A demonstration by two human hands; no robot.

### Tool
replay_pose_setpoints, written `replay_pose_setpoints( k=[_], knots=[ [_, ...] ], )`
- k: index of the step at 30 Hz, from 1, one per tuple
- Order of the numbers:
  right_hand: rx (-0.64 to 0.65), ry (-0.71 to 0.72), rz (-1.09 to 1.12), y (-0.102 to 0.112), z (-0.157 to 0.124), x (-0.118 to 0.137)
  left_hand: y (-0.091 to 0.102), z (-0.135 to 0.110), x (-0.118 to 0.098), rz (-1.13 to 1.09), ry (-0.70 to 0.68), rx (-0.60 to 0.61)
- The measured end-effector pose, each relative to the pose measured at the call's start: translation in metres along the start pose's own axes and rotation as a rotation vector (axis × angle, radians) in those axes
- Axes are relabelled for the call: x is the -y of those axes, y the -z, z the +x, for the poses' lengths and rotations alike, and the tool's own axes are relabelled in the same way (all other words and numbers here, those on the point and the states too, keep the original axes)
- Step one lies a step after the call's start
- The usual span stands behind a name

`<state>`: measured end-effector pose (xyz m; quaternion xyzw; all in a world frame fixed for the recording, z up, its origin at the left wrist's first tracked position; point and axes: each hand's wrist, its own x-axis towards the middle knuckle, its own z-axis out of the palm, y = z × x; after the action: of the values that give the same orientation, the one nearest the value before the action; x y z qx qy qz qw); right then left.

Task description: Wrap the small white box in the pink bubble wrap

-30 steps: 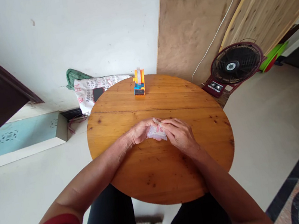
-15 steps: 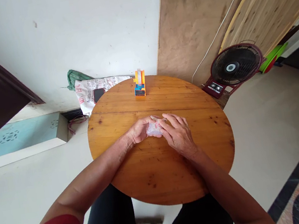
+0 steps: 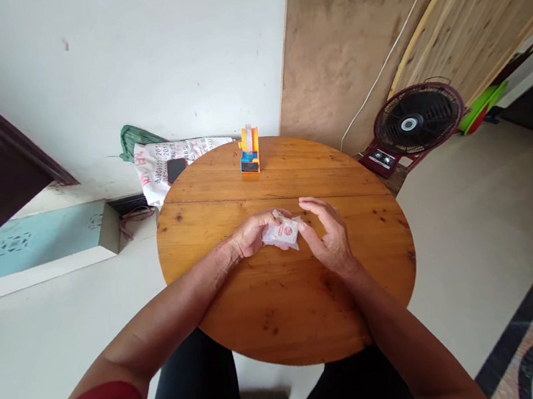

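Over the middle of the round wooden table [image 3: 283,305], my left hand [image 3: 252,234] is closed around a small packet in clear plastic wrap [image 3: 282,232] with red print on its top. Its thumb presses on the upper side of the packet. My right hand [image 3: 327,233] is just to the right, with fingers spread and curved and the thumb at the packet's right edge. Whether that thumb touches the wrap I cannot tell. Nothing shows between the right hand's fingers.
An orange and blue tape dispenser [image 3: 249,151] stands at the table's far edge. Behind the table's left side are a printed white sack [image 3: 153,170] and a dark flat object [image 3: 176,168]. A dark red fan [image 3: 416,122] stands on the right, beyond the table.
My right hand has moved off the packet to the right and its fingers have spread. More of the packet's printed face shows in my left hand.
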<state>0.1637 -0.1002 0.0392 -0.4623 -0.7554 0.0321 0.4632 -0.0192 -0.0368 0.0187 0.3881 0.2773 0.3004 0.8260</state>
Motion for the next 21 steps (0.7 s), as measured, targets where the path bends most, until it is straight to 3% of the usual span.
replay_pose_setpoints(
  k=[8,12,16,21],
  knots=[
    [0.047,-0.202,0.213,0.000,0.001,-0.007,0.000,0.000,-0.001,-0.034,-0.016,0.027],
    [0.156,-0.269,0.292,-0.002,0.001,-0.013,-0.002,-0.001,-0.004,-0.073,-0.042,-0.023],
    [0.273,-0.300,0.278,-0.005,0.001,-0.014,-0.003,0.001,-0.003,-0.125,-0.074,-0.056],
    [0.331,-0.315,0.235,-0.003,0.003,-0.006,-0.006,0.001,-0.003,-0.123,-0.087,-0.045]
  ],
)
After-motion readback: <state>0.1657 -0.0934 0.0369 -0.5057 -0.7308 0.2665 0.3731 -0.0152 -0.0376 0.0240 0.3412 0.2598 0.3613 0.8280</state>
